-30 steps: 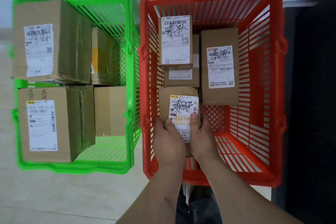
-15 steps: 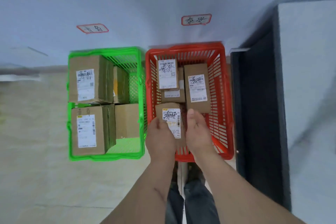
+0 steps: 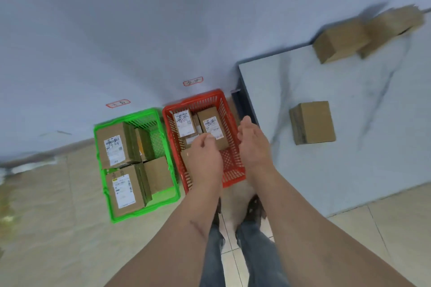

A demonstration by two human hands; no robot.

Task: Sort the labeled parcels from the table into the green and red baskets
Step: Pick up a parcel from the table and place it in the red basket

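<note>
The red basket (image 3: 234,171) stands on the floor and holds several labelled cardboard parcels, among them one at the back left (image 3: 185,122) and one beside it (image 3: 212,126). My left hand (image 3: 204,157) hovers above the basket's front half, fingers loosely curled and holding nothing; it hides most of a parcel beneath it. My right hand (image 3: 253,144) hangs over the basket's right rim with relaxed fingers, also holding nothing. To the left, the green basket (image 3: 144,211) is packed with several parcels. On the table (image 3: 349,170) lies one plain parcel (image 3: 312,122).
Two more parcels (image 3: 340,42) (image 3: 394,28) sit at the table's far edge against the wall. Small red-framed signs hang on the wall above the green basket (image 3: 118,103) and the red basket (image 3: 192,81). My legs and shoes stand on tiled floor just before the red basket.
Both hands have let go of the small labelled parcel, which stays in the red basket, and have risen. My view has pulled back and swung right, bringing the table into sight.
</note>
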